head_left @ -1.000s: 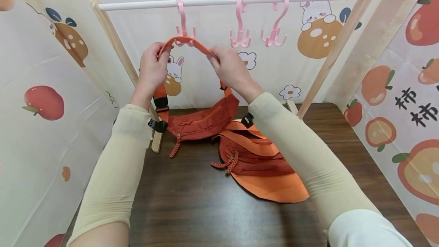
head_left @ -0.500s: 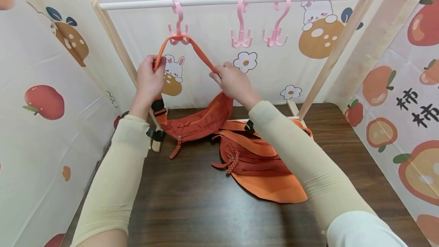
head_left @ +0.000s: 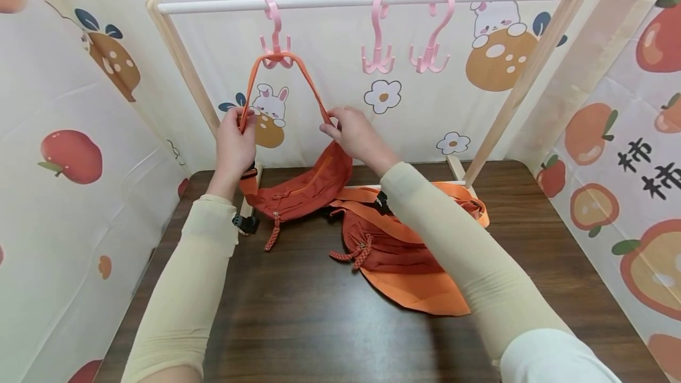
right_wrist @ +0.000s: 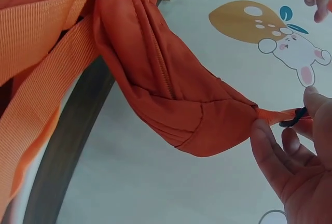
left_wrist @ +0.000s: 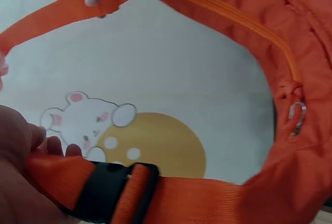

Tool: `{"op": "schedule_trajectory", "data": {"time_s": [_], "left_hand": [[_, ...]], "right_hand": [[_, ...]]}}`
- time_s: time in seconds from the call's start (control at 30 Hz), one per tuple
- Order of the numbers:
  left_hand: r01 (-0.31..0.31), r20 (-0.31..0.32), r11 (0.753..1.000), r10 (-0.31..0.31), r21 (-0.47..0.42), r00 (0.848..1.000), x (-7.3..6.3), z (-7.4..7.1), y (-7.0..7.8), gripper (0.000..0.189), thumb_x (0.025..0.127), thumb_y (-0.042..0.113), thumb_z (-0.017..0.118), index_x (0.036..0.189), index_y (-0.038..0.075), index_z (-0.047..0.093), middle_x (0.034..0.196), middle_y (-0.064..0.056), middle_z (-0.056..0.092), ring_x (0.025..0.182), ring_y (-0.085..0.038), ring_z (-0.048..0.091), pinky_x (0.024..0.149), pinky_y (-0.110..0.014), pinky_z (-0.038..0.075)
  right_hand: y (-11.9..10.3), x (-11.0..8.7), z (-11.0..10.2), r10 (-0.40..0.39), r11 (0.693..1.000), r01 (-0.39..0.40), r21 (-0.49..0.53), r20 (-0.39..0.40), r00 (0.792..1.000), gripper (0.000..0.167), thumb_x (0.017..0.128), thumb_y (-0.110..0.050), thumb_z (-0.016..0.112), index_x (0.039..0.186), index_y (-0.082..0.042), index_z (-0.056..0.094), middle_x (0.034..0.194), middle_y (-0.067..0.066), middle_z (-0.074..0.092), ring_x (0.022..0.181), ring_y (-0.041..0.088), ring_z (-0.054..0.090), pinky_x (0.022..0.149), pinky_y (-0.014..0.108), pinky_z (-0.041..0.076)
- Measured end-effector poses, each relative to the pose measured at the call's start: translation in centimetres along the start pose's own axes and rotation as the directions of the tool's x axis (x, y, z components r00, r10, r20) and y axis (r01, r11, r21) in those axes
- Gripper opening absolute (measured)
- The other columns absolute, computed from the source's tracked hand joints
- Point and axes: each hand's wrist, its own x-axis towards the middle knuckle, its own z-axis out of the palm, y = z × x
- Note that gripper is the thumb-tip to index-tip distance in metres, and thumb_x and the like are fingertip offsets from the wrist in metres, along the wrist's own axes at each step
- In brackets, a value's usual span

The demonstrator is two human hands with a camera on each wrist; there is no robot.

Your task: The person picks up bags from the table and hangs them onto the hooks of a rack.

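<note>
Strap: flat orange webbing; arch taller than 1 s ago, peaked over hook at 11 o'clock, prob. seated.
Bag: soft rust crescent, hook's 6 o'clock.
L hand: lower now, clamped on strap nr. blk plastic buckle.
R hand: also lower, apart from L, pinching strap nr. bag.
2nd bag: on table, approx. 5 o'clock.

The left arm and right arm reach out over the desk. The left hand is up above the back edge, near the left corner — fingers bent. The right hand is up above the middle of that edge — thumb and fingers pinching.
</note>
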Motion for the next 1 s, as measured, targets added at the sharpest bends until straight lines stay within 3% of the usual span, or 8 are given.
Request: {"op": "schedule_trajectory", "data": {"time_s": [0.1, 0.33, 0.57, 0.77, 1.0], "left_hand": [[-0.002, -0.010, 1.000, 0.002, -0.006, 1.000, -0.2, 0.3, -0.6, 0.034, 0.113, 0.022, 0.052, 0.140, 0.001, 0.057, 0.120, -0.019, 0.061, 0.092, -0.026, 0.052, 0.073, -0.034, 0.040], [-0.022, -0.074, 1.000, 0.020, -0.021, 0.997, -0.5, 0.8, -1.4, 0.039, 0.111, 0.020, 0.057, 0.145, 0.001, 0.052, 0.124, -0.019, 0.063, 0.101, -0.028, 0.058, 0.082, -0.032, 0.046], [-0.079, -0.119, 0.996, 0.075, -0.032, 0.990, -1.1, 0.9, -1.4, 0.044, 0.106, 0.016, 0.066, 0.146, 0.003, 0.052, 0.119, -0.016, 0.062, 0.101, -0.022, 0.057, 0.079, -0.028, 0.049], [-0.120, -0.125, 0.991, 0.112, -0.052, 0.986, -1.6, 0.9, -1.5, 0.047, 0.104, 0.018, 0.069, 0.146, 0.005, 0.052, 0.122, -0.015, 0.062, 0.105, -0.021, 0.058, 0.082, -0.028, 0.051], [-0.143, -0.131, 0.987, 0.133, -0.069, 0.982, -2.5, 0.6, -1.2, 0.055, 0.100, 0.019, 0.073, 0.149, 0.008, 0.049, 0.124, -0.013, 0.060, 0.106, -0.019, 0.057, 0.083, -0.030, 0.050]], "right_hand": [[0.2, 0.0, 0.4, 0.000, 0.999, 0.000, 0.034, -0.003, 1.000, 0.042, 0.107, -0.033, 0.066, 0.139, -0.006, 0.065, 0.101, 0.008, 0.063, 0.091, 0.023, 0.059, 0.076, 0.033, 0.052], [0.4, -0.1, 0.7, -0.008, 0.997, 0.008, 0.075, -0.002, 1.000, 0.046, 0.107, -0.029, 0.068, 0.147, -0.006, 0.060, 0.119, 0.011, 0.067, 0.105, 0.023, 0.063, 0.086, 0.034, 0.056], [0.6, -0.8, 0.4, 0.021, 0.995, -0.021, 0.094, -0.001, 1.000, 0.058, 0.105, -0.028, 0.071, 0.154, -0.005, 0.051, 0.116, 0.012, 0.064, 0.101, 0.024, 0.063, 0.081, 0.035, 0.057], [1.0, -1.5, 0.2, -0.015, 0.998, 0.016, 0.066, -0.010, 1.000, 0.062, 0.104, -0.031, 0.072, 0.155, -0.004, 0.050, 0.117, 0.012, 0.063, 0.102, 0.024, 0.063, 0.082, 0.035, 0.057], [1.6, -2.6, -0.1, -0.003, 0.998, 0.005, 0.067, -0.031, 1.000, 0.064, 0.103, -0.034, 0.073, 0.154, -0.004, 0.050, 0.119, 0.012, 0.063, 0.100, 0.024, 0.066, 0.083, 0.038, 0.059]]}}
